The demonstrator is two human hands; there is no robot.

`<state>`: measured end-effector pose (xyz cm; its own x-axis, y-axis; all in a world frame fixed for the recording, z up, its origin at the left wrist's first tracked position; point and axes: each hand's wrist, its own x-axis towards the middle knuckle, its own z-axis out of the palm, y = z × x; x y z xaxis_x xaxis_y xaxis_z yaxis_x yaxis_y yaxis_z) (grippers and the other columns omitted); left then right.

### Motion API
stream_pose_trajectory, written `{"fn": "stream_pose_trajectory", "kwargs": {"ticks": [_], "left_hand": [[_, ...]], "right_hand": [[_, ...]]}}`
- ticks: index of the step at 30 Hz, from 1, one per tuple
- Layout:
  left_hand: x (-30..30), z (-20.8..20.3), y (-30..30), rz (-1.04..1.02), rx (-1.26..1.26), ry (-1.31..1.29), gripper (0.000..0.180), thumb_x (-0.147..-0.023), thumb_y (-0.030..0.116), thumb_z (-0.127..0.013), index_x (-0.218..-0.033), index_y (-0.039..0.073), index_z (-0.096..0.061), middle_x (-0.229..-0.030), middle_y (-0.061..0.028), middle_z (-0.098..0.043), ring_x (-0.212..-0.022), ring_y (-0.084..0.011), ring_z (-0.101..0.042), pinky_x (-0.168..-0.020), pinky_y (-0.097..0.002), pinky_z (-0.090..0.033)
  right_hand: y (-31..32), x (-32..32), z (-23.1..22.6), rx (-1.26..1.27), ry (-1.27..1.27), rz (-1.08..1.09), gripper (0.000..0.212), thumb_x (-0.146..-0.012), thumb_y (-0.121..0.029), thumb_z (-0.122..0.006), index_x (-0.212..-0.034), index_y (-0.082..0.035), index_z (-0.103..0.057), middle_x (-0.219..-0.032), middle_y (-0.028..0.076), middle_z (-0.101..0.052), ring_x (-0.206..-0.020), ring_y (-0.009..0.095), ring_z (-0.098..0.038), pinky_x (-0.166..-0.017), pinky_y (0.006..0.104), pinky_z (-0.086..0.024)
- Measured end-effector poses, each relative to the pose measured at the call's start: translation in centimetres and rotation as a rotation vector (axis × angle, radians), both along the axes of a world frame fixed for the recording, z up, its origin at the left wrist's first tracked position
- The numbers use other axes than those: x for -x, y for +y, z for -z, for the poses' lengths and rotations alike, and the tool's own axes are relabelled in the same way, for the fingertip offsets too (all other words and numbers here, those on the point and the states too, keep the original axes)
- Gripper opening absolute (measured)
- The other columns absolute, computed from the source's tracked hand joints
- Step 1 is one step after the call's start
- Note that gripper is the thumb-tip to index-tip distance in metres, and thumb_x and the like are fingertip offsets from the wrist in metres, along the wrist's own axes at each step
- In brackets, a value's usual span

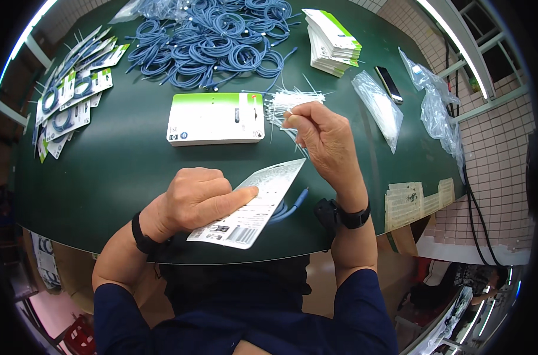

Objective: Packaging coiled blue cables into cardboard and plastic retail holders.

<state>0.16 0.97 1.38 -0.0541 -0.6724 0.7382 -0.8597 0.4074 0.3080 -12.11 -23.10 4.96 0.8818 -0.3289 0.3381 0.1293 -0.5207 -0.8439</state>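
My left hand (pixel 201 198) grips a white packaging card (pixel 263 198), its printed back with a barcode turned up and the index finger lying along it. The card is tilted, its upper right corner raised. A coiled blue cable (pixel 289 208) shows behind the card's right edge, its plug end sticking out; the rest is hidden. Over the near side of a heap of white cable ties (pixel 295 102), my right hand (pixel 323 139) is closed in a pinch. A thin white cable tie end (pixel 290 112) shows at its fingertips, mostly hidden.
A stack of green-and-white cards (pixel 215 120) lies ahead, with another card stack (pixel 333 44) farther right. Coiled blue cables (pixel 221 44) cover the far middle. Carded cables (pixel 70 97) pile up at left. At right are a bag of ties (pixel 380 109), a phone (pixel 389 84) and plastic film (pixel 437 109).
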Motion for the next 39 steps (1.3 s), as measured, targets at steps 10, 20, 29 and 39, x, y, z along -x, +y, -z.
{"fn": "stream_pose_trajectory", "kwargs": {"ticks": [10,20,29,39], "left_hand": [[0.5,-0.8,0.1,0.042,-0.003,-0.265,0.034,-0.083,0.016,-0.075,-0.116,0.005,-0.077,-0.067,0.0053,-0.042,-0.054,-0.0091,-0.046,-0.044,-0.0269,-0.035],[0.7,-0.6,0.4,0.078,0.033,-0.253,0.037,-0.078,0.018,-0.079,-0.113,0.008,-0.078,-0.068,0.0063,-0.039,-0.055,-0.0076,-0.044,-0.045,-0.0258,-0.034],[0.9,-0.4,0.3,0.092,0.052,-0.234,0.036,-0.077,0.020,-0.077,-0.111,0.007,-0.078,-0.068,0.0061,-0.042,-0.056,-0.0073,-0.046,-0.045,-0.0252,-0.035],[0.7,-0.2,0.2,0.080,0.069,-0.232,0.035,-0.077,0.020,-0.077,-0.110,0.008,-0.078,-0.068,0.0062,-0.041,-0.055,-0.0068,-0.046,-0.044,-0.0250,-0.034]], "right_hand": [[3.2,1.4,-2.3,-0.309,-0.301,-0.302,0.011,-0.092,0.006,-0.075,-0.102,0.005,-0.074,-0.091,0.013,-0.074,-0.074,0.017,-0.069,-0.067,0.0276,-0.055],[4.3,1.7,-2.1,-0.099,-0.317,-0.365,0.012,-0.087,-0.003,-0.081,-0.098,0.002,-0.075,-0.086,0.017,-0.077,-0.074,0.020,-0.073,-0.062,0.0285,-0.054],[4.3,1.4,-1.6,-0.062,-0.292,-0.363,0.014,-0.087,-0.005,-0.083,-0.097,0.002,-0.076,-0.087,0.017,-0.077,-0.074,0.020,-0.073,-0.065,0.0292,-0.056],[4.6,1.0,-1.4,-0.044,-0.219,-0.372,0.017,-0.081,0.001,-0.085,-0.096,0.000,-0.077,-0.088,0.012,-0.078,-0.078,0.019,-0.076,-0.067,0.0292,-0.059]]}}
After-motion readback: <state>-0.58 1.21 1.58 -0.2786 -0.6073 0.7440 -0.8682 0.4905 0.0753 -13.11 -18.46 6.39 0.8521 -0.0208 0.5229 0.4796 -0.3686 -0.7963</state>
